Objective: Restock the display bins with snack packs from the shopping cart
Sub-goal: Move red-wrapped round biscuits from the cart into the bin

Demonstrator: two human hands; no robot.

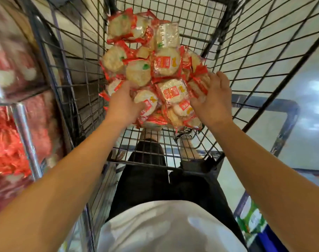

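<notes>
Snack packs heaped in shopping cart, long axis of heap running away from viewer. Left hand gripping near packs; right hand spread, fingers relaxed, touching heap's right edge.

The person wears a white top, black trousers and has bare forearms.

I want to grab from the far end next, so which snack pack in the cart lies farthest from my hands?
The snack pack at the pile's far left top, with a green mark on its clear wrapper. It sits beyond all the others, well away from both the left hand and right hand.
</notes>
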